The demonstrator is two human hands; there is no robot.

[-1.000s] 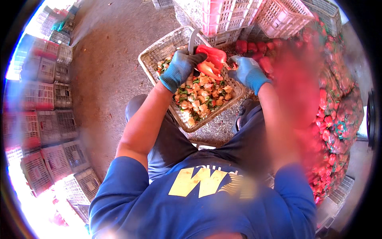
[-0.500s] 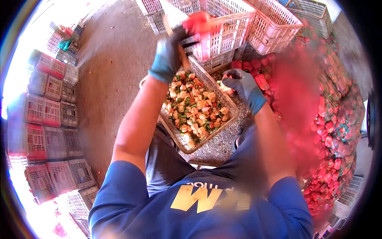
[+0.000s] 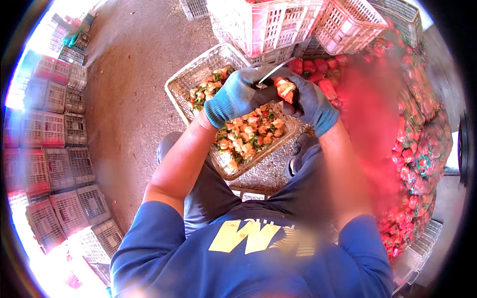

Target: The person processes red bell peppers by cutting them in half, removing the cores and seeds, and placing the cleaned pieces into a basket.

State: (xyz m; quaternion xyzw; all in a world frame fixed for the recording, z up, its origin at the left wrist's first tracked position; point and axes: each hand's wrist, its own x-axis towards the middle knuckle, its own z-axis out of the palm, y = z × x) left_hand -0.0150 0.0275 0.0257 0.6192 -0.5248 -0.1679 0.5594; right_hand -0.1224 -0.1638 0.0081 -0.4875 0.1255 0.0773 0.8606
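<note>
My left hand (image 3: 243,92), in a grey-and-blue glove, is closed over the tray. A thin pale blade, apparently a knife's (image 3: 276,70), sticks out of its fingers and slants up to the right; the handle is hidden. Close beside it, my gloved right hand (image 3: 314,102) is closed round a red pepper (image 3: 285,90), of which only a bright red-orange part shows. Both hands meet above a shallow plastic tray (image 3: 175,92), tilted between my knees. In the tray lie many cut pepper cores (image 3: 246,139), pale with green stems.
Stacked pale crates (image 3: 268,30) stand just ahead, with another crate (image 3: 348,27) to their right. A large heap of red peppers (image 3: 415,164), partly in net sacks, fills my right side. More stacked crates (image 3: 59,164) line the far left beyond the concrete floor (image 3: 129,99).
My left hand has come back from the crate ahead, where it held a red pepper. My right hand now has a pepper in place of a pale piece, and the hands have come together.
</note>
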